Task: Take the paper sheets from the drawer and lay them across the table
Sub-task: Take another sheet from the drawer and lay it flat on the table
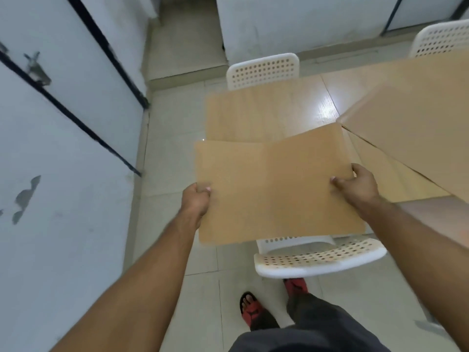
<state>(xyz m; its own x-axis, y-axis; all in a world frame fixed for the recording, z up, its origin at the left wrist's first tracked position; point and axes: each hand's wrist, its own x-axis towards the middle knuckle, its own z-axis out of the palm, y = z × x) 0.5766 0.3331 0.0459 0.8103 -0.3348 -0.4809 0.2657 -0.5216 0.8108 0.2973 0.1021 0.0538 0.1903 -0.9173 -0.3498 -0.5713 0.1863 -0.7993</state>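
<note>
Held sheet: a large brown paper sheet point(274, 189) with a faint crease down its middle is held roughly flat in the air by both hands.
Position of held sheet: its far edge is seen over the near end of the light wooden tabletop point(266, 110), and its near edge over the white perforated plastic chair point(319, 260) tucked in below.
Left hand: the sheet's left edge is pinched by the left hand point(196, 199), thumb on top; the fingers are curled under the paper and mostly hidden.
Right hand: the right edge is pinched by the right hand point(355, 184) in the same way, thumb pressed on the upper face, fingers clamped beneath.
Laid sheet: a second brown paper sheet point(418, 123) is spread on the tabletop to the right; its nearest corner is just beside the held sheet's far right corner.
Far chairs: a matching white chair back point(262, 69) is seen at the tabletop's far side, and another point(441, 39) further right.
Floor: pale floor tiles point(172, 138) are seen below, with red and black sandals point(251, 309) worn on the feet.
</note>
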